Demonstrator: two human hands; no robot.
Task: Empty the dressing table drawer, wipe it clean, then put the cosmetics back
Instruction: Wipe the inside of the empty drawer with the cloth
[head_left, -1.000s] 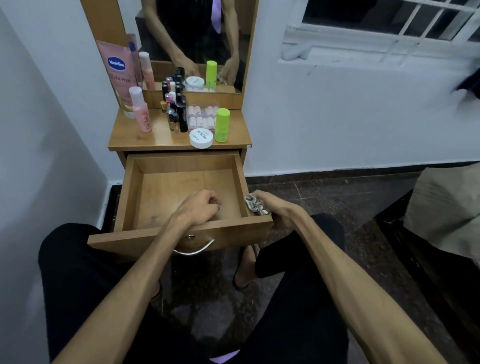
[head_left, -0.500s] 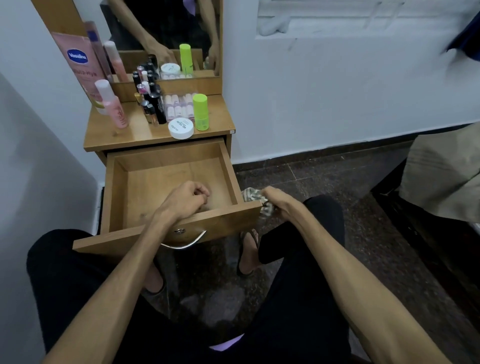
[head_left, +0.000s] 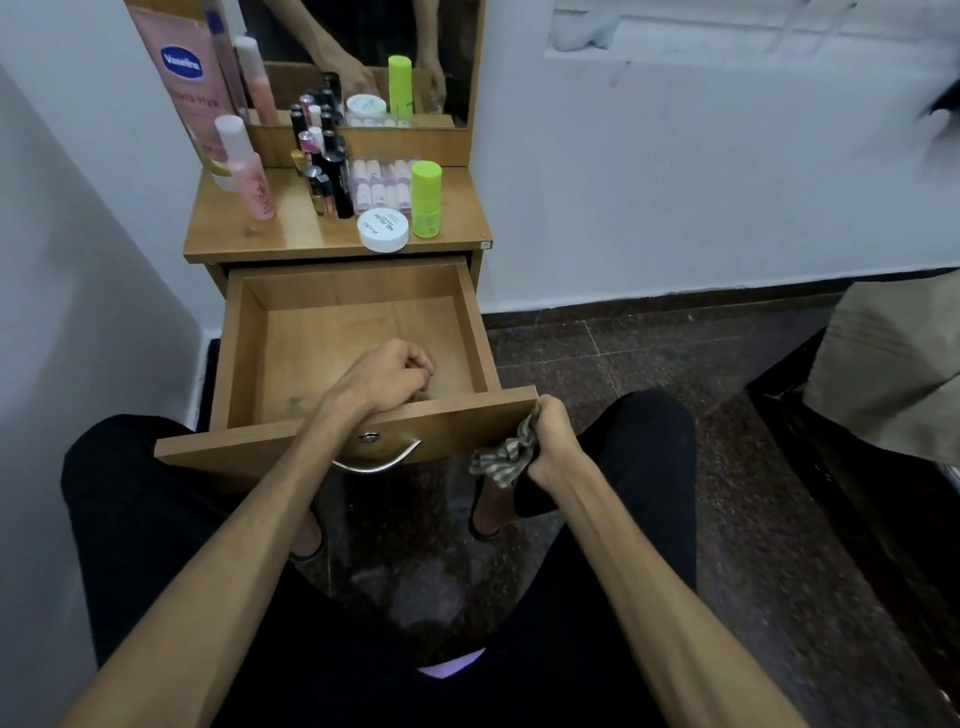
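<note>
over the open drawer (head_left: 358, 332), left hand (head_left: 387, 376) curls empty; right hand (head_left: 553, 441) grips cloth (head_left: 506, 454).

1. We see a plain white painted wall (head_left: 701, 197) running behind and to the right of the furniture.
2. Along its foot we see a dark skirting strip (head_left: 649, 306) meeting a dark speckled stone floor (head_left: 727, 493).
3. At the right edge we see a beige, creased fabric-covered shape (head_left: 893, 374) resting on a dark low frame (head_left: 841, 483).
4. At the top right we see part of a white window ledge (head_left: 727, 31), blurred.
5. On the left, a second white wall (head_left: 78, 270) stands close beside the furniture.
</note>
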